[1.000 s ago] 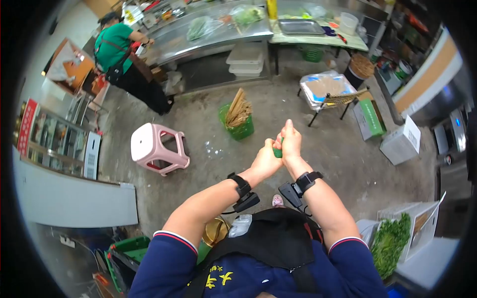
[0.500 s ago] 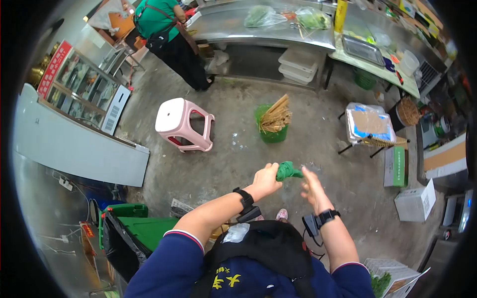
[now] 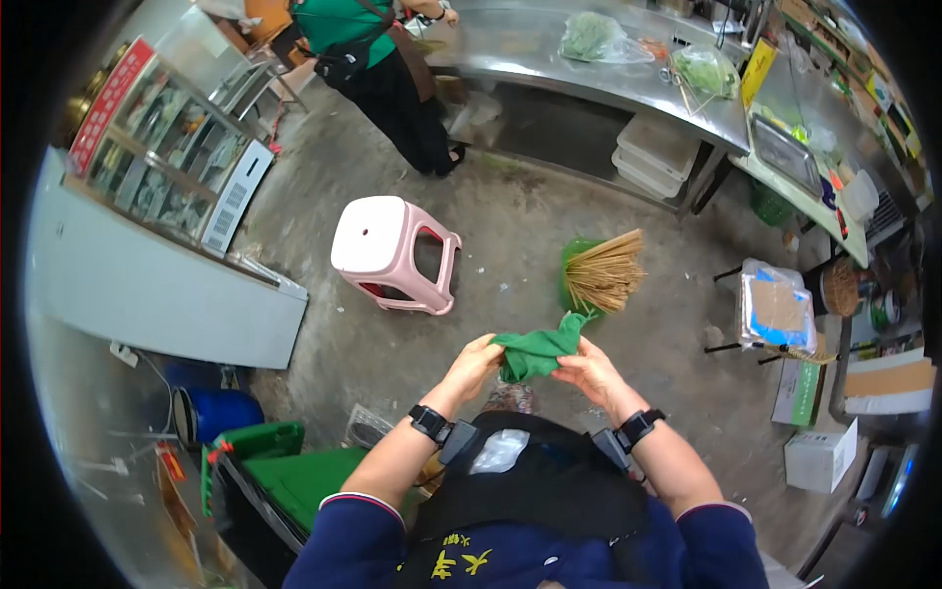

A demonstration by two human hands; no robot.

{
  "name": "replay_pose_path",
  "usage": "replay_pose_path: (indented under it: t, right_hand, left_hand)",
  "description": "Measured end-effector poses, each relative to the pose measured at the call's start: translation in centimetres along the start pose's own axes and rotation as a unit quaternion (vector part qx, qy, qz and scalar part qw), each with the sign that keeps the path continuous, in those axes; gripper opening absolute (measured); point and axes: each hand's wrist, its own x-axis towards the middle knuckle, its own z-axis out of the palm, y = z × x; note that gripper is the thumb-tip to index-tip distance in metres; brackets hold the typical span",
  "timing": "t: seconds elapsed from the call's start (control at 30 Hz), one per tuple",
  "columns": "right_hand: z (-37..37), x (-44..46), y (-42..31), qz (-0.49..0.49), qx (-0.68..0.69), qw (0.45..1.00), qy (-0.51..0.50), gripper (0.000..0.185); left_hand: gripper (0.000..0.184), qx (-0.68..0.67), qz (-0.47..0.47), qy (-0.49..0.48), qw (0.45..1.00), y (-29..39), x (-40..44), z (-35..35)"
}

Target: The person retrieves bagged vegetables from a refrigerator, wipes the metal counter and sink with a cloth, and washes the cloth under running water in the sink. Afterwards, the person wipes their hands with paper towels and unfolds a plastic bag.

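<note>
A green cloth (image 3: 536,353) is stretched between my two hands, in front of my body. My left hand (image 3: 475,365) grips its left end, fingers closed on the fabric. At the other end my right hand (image 3: 591,373) pinches the cloth's edge, with a corner sticking up above it. Just beyond the cloth stands a green bucket (image 3: 569,285) on the floor, and a bundle of thin sticks (image 3: 608,270) leans out of it to the right.
A pink and white stool (image 3: 397,250) stands ahead to the left. Behind it, a person in green (image 3: 368,79) is at the steel counter (image 3: 549,74). A green bin (image 3: 304,491) is at my left; a small covered stand (image 3: 775,304) is at right.
The bunched cloth has been spread out, and my right hand has taken hold of it. My view has shifted; the bucket and stool appear further right. The person at the counter has moved an arm.
</note>
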Motion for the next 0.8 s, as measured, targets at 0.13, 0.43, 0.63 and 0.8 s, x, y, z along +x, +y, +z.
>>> replay_pose_path:
  t: [0.13,0.43,0.63,0.8]
  right_hand:
    - [2.0,7.3,-0.9,0.060,-0.034,0.997,0.031,0.053]
    - [-4.8,21.4,1.8,0.190,0.005,0.950,0.247,0.029]
    - [-10.0,34.8,3.0,0.141,0.340,0.883,0.292,0.038]
    - [-15.1,47.2,4.3,0.065,0.546,0.765,0.335,0.046]
  left_hand:
    - [0.035,-0.114,0.048,0.079,0.989,3.4,4.5,-6.3]
    - [0.030,0.050,0.035,0.122,0.991,16.0,17.0,-13.6]
    - [0.022,0.371,0.139,0.116,0.911,27.1,34.3,-11.4]
    - [0.023,0.706,0.340,0.053,0.619,37.7,55.3,-7.6]
